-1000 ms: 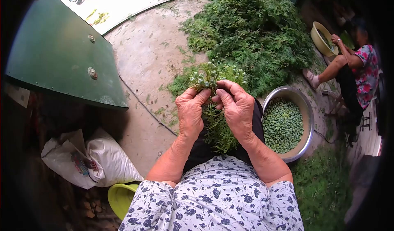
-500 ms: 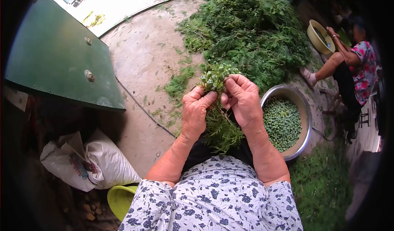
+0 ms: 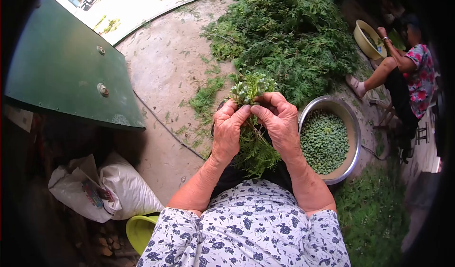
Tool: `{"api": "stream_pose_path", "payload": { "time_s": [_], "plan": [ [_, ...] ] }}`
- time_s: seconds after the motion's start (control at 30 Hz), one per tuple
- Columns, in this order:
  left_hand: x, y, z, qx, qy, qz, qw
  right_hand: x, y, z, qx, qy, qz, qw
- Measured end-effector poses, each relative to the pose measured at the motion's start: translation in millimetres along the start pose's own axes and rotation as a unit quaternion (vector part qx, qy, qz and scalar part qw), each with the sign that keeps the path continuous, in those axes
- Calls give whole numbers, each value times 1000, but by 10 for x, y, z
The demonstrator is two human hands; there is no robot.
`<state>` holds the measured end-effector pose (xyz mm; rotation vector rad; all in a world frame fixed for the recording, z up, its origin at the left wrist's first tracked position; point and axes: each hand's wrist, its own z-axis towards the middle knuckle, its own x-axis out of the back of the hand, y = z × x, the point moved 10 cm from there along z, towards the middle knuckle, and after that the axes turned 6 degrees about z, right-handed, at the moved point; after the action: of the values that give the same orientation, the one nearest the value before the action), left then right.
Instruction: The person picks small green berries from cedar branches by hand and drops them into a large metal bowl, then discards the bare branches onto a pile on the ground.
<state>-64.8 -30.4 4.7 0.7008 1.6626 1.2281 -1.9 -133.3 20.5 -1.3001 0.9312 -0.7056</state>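
A leafy green sprig (image 3: 256, 153) with pale green cones clustered at its top is held up in front of my body. My left hand (image 3: 228, 127) pinches it from the left, thumb and fingers closed round the stem below the cones. From the right, my right hand (image 3: 277, 122) is closed at the same cluster, its thumb tip beside my left thumb; what its fingertips grip is partly hidden. A metal basin (image 3: 354, 146) holding many small green cones (image 3: 324, 141) stands just right of my right hand.
Beyond my hands lies a big heap of green branches (image 3: 289, 39). A person (image 3: 417, 72) sits at the right by a yellow basin (image 3: 370, 39). White sacks (image 3: 128, 186), a lime-green basin (image 3: 140, 231) and a green metal door (image 3: 71, 68) are at the left.
My right hand has shifted slightly left and down, its thumb now beside my left thumb. The top of the sprig has turned a little, showing more leaves.
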Motion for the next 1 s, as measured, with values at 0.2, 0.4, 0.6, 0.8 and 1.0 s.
{"api": "stream_pose_path", "payload": {
  "time_s": [0.2,0.4,0.6,0.8,1.0],
  "plan": [
    [101,-183,16,45,58,-40,996,13,117,2,-103,-13,391,914],
    [-15,22,13,-30,55,14,998,-11,-18,-111,-85,-35,298,950],
    [-37,237,-27,-153,42,205,966,59,-223,-50,53,52,-54,996],
    [-77,371,-78,-202,56,310,927,14,-357,-65,130,30,-131,982],
    [-15,83,10,-8,20,96,995,-16,50,-43,-95,-53,229,967]
  ]
}}
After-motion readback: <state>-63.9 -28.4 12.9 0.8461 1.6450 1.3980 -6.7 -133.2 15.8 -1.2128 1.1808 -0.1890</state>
